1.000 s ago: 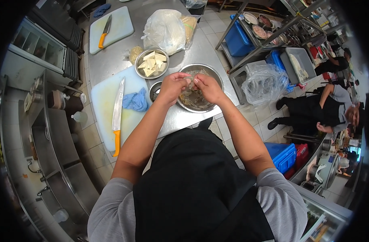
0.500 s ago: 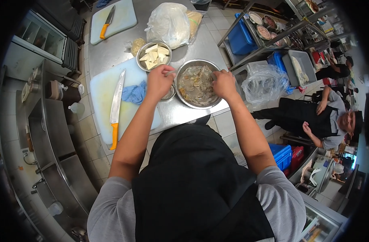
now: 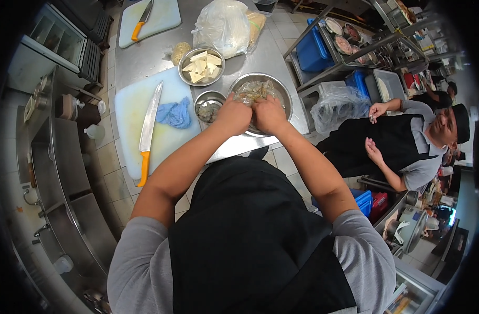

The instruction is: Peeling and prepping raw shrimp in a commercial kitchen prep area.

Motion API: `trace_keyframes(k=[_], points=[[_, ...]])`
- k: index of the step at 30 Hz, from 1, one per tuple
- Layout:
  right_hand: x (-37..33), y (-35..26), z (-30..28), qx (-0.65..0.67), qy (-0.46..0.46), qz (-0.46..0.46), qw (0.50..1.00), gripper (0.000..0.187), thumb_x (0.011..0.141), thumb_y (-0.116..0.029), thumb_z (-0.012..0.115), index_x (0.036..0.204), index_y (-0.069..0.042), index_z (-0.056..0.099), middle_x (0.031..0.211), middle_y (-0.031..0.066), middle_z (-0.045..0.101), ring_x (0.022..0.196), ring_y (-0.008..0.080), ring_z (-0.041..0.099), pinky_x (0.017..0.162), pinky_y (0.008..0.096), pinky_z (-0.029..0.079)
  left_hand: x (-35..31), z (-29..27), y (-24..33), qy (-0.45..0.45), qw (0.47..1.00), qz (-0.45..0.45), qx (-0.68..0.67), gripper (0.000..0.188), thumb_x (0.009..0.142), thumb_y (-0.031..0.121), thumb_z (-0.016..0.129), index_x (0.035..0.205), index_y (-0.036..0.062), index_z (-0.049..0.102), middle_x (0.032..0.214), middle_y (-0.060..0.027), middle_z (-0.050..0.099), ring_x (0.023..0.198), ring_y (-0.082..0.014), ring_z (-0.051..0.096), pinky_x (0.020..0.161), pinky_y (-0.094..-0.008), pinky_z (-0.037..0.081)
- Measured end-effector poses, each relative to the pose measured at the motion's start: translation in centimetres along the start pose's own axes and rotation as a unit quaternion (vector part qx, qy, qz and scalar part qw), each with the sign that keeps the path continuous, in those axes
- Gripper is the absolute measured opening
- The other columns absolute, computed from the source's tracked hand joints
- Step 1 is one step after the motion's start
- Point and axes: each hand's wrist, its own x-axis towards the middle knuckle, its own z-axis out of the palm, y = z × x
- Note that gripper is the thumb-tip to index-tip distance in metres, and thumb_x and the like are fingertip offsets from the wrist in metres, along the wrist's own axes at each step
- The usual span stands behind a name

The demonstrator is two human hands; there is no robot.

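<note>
My left hand (image 3: 234, 116) and my right hand (image 3: 270, 112) are close together over the near side of a steel bowl (image 3: 287, 99). Both are closed, with fingers curled on a clear plastic bag (image 3: 258, 90) lying inside it. Greyish-brown wet food pieces show through the plastic; their kind is unclear. My fingertips are partly hidden. Left of the hands stands a small steel bowl (image 3: 210, 95) with a little grey food in it. Behind that, another steel bowl (image 3: 221, 74) holds pale yellow slabs (image 3: 202, 67).
A long yellow-handled knife (image 3: 151, 123) and blue cloth (image 3: 174, 112) lie on a white cutting board (image 3: 129, 107). Farther back are a second board with a knife (image 3: 142, 21) and a bulging plastic bag (image 3: 221, 29). A co-worker (image 3: 391, 138) stands at the right.
Both hands have come together from opposite sides of the bowl, drawing the plastic inward. The small bowl beside it now shows fully. The co-worker's hands have moved.
</note>
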Motion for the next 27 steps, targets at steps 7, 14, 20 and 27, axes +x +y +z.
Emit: trace_keyframes(k=[7,14,20,27], points=[[-0.8,0.4,-1.2,-0.023,-0.065,-0.007,0.998,0.022,0.075,-0.016,0.069,0.093,-0.007,0.078,0.102,0.0115,0.076,0.113,0.031,0.061,0.097,0.0447,0.042,1.2,-1.2,0.6,-0.085,0.996,-0.033,-0.023,0.019,0.079,0.019,0.067,0.088,0.0064,0.078,0.094,-0.0153,0.076,0.097,-0.0297,0.072,0.098,-0.0436,0.048],[-0.7,0.6,-0.5,-0.037,-0.086,0.006,0.996,0.019,0.078,-0.011,0.066,0.09,-0.006,0.078,0.1,0.013,0.076,0.112,0.0307,0.064,0.1,0.0464,0.04,2.3,-0.4,0.2,-0.051,0.998,-0.031,-0.013,0.02,0.073,0.014,0.07,0.09,0.0052,0.077,0.093,-0.0178,0.074,0.093,-0.033,0.071,0.086,-0.0429,0.055],[-0.8,1.5,-0.8,0.078,-0.078,0.039,0.993,0.014,0.08,-0.015,0.068,0.089,-0.01,0.077,0.093,0.0159,0.075,0.101,0.0331,0.069,0.098,0.047,0.042,2.2,0.3,-0.2,-0.021,0.999,-0.023,-0.007,0.021,0.075,0.02,0.074,0.09,0.0054,0.076,0.092,-0.0169,0.074,0.095,-0.0328,0.07,0.086,-0.0467,0.054],[-1.3,4.2,-1.0,0.272,0.035,0.07,0.959,0.018,0.08,-0.02,0.077,0.091,-0.007,0.075,0.088,0.016,0.074,0.085,0.0324,0.071,0.08,0.0426,0.053,2.4,0.7,-1.0,0.047,0.993,-0.001,-0.112,0.031,0.078,0.021,0.073,0.105,0.0057,0.073,0.091,-0.018,0.072,0.097,-0.0374,0.067,0.089,-0.0475,0.053]])
